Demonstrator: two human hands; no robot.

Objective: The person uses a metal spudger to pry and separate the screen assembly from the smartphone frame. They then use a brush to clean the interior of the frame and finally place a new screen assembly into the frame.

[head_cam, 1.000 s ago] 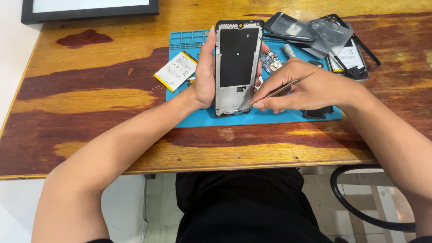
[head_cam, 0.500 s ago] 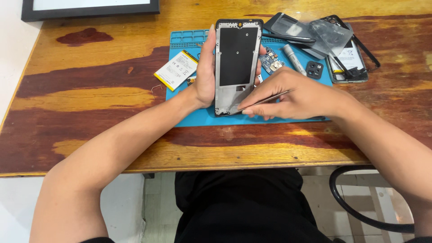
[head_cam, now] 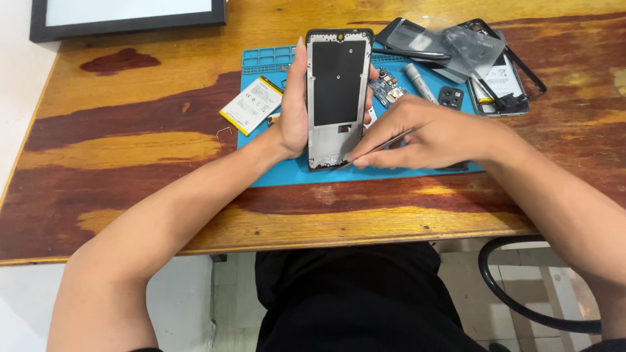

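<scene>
Upright over the blue silicone work mat point(head_cam: 417, 173), a stripped black-and-silver phone frame point(head_cam: 338, 98) is held by the left hand point(head_cam: 293, 111), whose fingers are closed around the frame's left edge, with fingertips showing past its right edge. The frame's lower end rests on or just above the mat; which of the two cannot be told. The right hand point(head_cam: 430, 133) has its fingers pinched shut on a pair of thin metal tweezers point(head_cam: 375, 151), whose tip sits at the bottom edge of the frame, near its lower right corner.

Left of the frame, a white rectangular phone battery with a yellow edge point(head_cam: 251, 104) lies half on the mat and half on the brown varnished wooden table point(head_cam: 130, 156). A small bent metal pin point(head_cam: 223, 132) lies on the wood just beside it. Behind the right hand sit a small blue circuit board point(head_cam: 387, 87), a grey cylindrical tool point(head_cam: 418, 81) and a small black camera module point(head_cam: 450, 96). Farther back right, a dark phone back cover point(head_cam: 417, 42), clear plastic film point(head_cam: 476, 45) and another opened phone body point(head_cam: 499, 88) are piled together. A black-framed board point(head_cam: 124, 16) lies at the table's far left corner.
</scene>
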